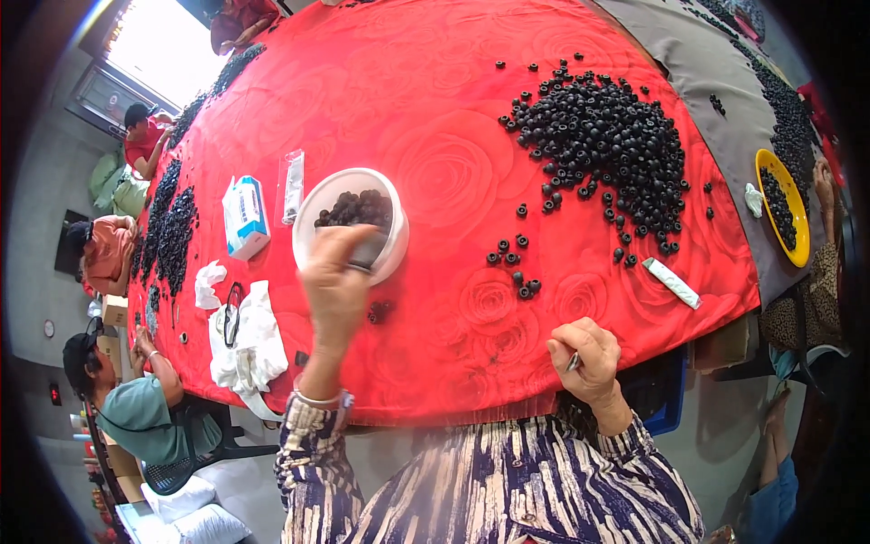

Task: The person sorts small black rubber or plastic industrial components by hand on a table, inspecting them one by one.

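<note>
My left hand point(333, 283) is over the near side of a white plastic bowl point(400, 204), its fingers smeared by motion. A dark blur point(366, 250) shows at the fingertips; I cannot tell whether they hold it. Dark round pieces point(352, 208) lie inside the bowl. Near the table's front edge my right hand point(594, 358) is closed around a small metallic tool point(573, 362), mostly hidden by the fingers. Beyond it spreads a large heap of black bead-like pieces with holes point(607, 136), and several loose ones point(513, 259) lie nearer to me.
A red rose-patterned cloth point(444, 263) covers the table. Left of the bowl are a blue-and-white box point(245, 218), a clear packet point(293, 188) and white cloth point(249, 340). A pale narrow packet point(671, 283) lies at right, a yellow tray point(799, 238) farther right. Other people sit around.
</note>
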`<state>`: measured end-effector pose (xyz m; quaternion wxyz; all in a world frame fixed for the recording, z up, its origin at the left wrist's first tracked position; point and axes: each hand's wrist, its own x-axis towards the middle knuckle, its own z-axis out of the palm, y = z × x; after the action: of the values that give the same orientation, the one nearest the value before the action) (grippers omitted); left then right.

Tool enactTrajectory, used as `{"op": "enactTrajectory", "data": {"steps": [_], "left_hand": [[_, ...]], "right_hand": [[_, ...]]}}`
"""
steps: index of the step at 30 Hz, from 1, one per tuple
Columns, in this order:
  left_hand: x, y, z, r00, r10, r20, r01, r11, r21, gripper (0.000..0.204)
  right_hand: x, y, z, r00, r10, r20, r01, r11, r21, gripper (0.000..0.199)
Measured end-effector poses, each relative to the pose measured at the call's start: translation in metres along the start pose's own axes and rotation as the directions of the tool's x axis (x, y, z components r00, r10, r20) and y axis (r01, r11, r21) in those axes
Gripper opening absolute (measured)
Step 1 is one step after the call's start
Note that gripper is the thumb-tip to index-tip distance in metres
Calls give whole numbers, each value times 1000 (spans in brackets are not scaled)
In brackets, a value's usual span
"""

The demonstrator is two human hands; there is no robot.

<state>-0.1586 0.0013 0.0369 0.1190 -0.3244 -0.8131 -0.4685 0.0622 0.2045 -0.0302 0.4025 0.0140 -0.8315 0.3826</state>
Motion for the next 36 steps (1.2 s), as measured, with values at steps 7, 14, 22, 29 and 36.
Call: {"op": "enactTrajectory", "data": {"steps": [7, 14, 22, 29, 36], "left_hand": [[-20, 17, 92, 929, 37, 368, -32, 999, -21, 15], [-15, 14, 109, 903, 87, 422, -139, 986, 95, 17], [-69, 44, 74, 395, -284, 874, 865, -205, -458, 21], [-116, 68, 74, 344, -307, 888, 796, -406, -449, 25], [-135, 62, 64, 339, -181, 923, 847, -368, -383, 22]], "right_hand": [[-2, 2, 0, 999, 6, 37, -6, 1000, -15, 18], [-3, -1, -1, 1000, 1, 27, 0, 1000, -27, 18], [1, -4, 1, 999, 42, -7, -43, 999, -4, 25], [4, -30, 14, 995, 94, 43, -100, 983, 156, 30], [-3, -33, 11, 987, 62, 145, -85, 984, 157, 35]]}}
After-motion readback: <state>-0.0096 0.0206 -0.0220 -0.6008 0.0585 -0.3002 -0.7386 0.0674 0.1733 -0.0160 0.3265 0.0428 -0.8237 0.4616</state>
